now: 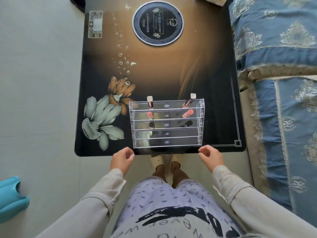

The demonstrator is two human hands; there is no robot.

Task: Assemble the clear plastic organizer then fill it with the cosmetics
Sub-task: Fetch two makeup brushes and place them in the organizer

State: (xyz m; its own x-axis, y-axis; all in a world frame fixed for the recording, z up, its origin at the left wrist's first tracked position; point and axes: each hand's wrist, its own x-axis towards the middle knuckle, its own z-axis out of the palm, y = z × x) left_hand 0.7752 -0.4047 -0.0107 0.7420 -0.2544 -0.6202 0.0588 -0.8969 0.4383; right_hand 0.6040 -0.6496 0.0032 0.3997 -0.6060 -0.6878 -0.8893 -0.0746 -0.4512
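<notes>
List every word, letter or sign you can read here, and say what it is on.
"ever": part of a cut-off line on the shirt.
"NY": monogram on the blue sofa cover.
Round disc on the table: characters too small to read.
Control panel: symbols too small to read.
Organizer shelf marks: too small to read.

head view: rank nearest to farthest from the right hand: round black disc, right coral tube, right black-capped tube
From the right hand:
1. right black-capped tube, middle tier
2. right coral tube, one tier behind
3. round black disc, table's far end
</notes>
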